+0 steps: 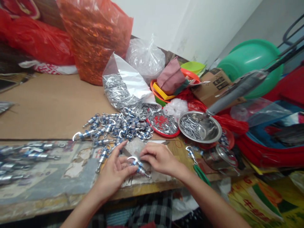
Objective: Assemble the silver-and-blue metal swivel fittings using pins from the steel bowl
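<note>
My left hand (117,169) grips a small silver metal fitting (140,168) with blue bands and a curved hook, its thin end pointing right and down. My right hand (161,158) is close by on the right, thumb and fingers pinched together; whatever lies between them is hidden. Behind both hands stands a greyish block (135,148) on the worn bench top, partly covered by the fingers. Beyond it is a heap of similar hooked fittings (118,126). One more fitting (102,160) lies just left of my left hand.
More fittings (30,158) lie in a blurred group at left. On the right are a red plate (166,135) of small metal parts, a steel bowl (211,128) of pins and a green-handled tool (201,175). A grey lever (237,90) slants above the bowl. Filled bags (95,41) stand behind.
</note>
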Tool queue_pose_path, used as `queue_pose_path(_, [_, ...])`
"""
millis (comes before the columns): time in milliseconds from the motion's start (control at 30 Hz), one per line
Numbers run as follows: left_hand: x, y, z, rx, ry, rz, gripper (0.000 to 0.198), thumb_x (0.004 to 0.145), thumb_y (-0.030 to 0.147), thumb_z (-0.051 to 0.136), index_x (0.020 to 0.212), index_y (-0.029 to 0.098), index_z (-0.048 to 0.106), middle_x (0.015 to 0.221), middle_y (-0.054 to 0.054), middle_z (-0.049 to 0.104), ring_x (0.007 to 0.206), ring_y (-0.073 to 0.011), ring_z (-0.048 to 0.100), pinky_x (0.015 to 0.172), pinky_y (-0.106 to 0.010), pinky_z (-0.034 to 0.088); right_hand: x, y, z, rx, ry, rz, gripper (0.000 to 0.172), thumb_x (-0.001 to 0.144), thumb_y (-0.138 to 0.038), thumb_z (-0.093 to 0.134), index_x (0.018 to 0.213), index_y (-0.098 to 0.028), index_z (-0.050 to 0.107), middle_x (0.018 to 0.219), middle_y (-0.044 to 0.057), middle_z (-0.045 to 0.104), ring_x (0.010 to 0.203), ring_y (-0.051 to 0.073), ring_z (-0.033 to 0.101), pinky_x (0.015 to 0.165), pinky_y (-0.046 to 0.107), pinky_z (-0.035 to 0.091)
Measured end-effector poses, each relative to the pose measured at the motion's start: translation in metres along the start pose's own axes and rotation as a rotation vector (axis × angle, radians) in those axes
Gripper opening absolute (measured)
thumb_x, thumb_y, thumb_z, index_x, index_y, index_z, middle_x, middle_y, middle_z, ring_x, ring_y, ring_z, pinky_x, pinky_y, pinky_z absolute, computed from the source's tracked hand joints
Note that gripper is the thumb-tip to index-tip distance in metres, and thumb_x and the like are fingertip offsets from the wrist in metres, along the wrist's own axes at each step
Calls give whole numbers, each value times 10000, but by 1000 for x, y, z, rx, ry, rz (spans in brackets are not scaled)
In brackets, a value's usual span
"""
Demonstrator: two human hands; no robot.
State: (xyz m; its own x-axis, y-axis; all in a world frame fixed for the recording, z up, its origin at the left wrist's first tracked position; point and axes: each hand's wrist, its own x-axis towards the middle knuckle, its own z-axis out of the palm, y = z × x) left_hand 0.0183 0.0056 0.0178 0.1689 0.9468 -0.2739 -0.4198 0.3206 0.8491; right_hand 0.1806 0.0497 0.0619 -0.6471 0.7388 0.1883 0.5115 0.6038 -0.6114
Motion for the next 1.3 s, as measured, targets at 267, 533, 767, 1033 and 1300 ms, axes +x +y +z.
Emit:
queue_pose_path(267, [-1, 2, 1, -20, -2, -3, 836, 586, 139, 696, 1268, 231, 221, 678, 33, 597, 646, -149, 614, 626, -299, 486, -17, 7, 18, -181, 177, -418, 219, 791, -46, 389, 847, -128, 585, 832, 93, 671, 830, 149, 619, 721, 260, 508])
queue_pose_path(533, [-1, 3, 1, 7, -4, -18, 824, 589, 152, 696, 1263, 240, 231, 664, 50, 571, 640, -149, 611, 626, -298, 478, -21, 8, 13, -269, 287, -595, 169, 816, -85, 414, 781, -113, 578, 858, 131, 674, 888, 169, 616, 755, 274, 519])
queue_pose_path(767, [0, 4, 2, 14, -3, -10, 812, 604, 143, 690, 1267, 226, 229, 684, 35, 594, 613, -112, 588, 607, -248, 461, -18, 10, 13, -362, 105, -607, 206, 861, -119, 388, 810, -118, 587, 882, 98, 671, 843, 150, 621, 722, 259, 529])
queue_pose_path(1033, [-3, 4, 3, 12, 17, -24, 836, 590, 167, 704, 1272, 241, 227, 714, 21, 596, 647, -159, 620, 630, -315, 493, -47, 18, 15, -280, 261, -345, 284, 824, -62, 372, 1049, -144, 524, 1023, 90, 633, 1026, 151, 549, 873, 317, 467])
queue_pose_path(1300, [-2, 3, 2, 12, 35, -22, 873, 575, 178, 717, 1287, 244, 215, 724, 17, 603, 656, -184, 640, 639, -349, 509, -109, 67, -7, -498, 174, 570, 275, 785, -290, 493, 999, -143, 585, 908, 112, 643, 841, 248, 617, 734, 390, 500])
